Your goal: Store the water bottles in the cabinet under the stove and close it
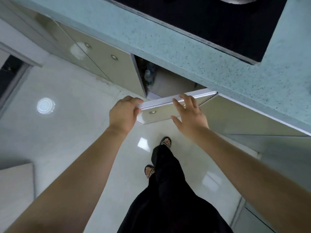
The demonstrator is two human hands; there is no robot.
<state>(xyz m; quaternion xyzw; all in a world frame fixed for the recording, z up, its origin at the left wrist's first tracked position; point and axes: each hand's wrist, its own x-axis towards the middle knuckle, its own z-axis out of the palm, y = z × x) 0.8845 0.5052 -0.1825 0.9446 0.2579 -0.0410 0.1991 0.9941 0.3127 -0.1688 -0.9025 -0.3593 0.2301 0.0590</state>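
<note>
While the pale floor (pixel 67 132) spread wide below, the speckled table (pixel 168 47) with its black stove (pixel 218 22) overhung the cabinet (pixel 168 84), whose door (pixel 161 113) stood ajar, angled out toward the person. The left hand (pixel 123 113) curled its fingers over the door's free top corner, and the right hand (pixel 191 115) lay spread along its top edge, probably to push it shut. The water bottles (pixel 149 74) stood inside, dim in the gap.
</note>
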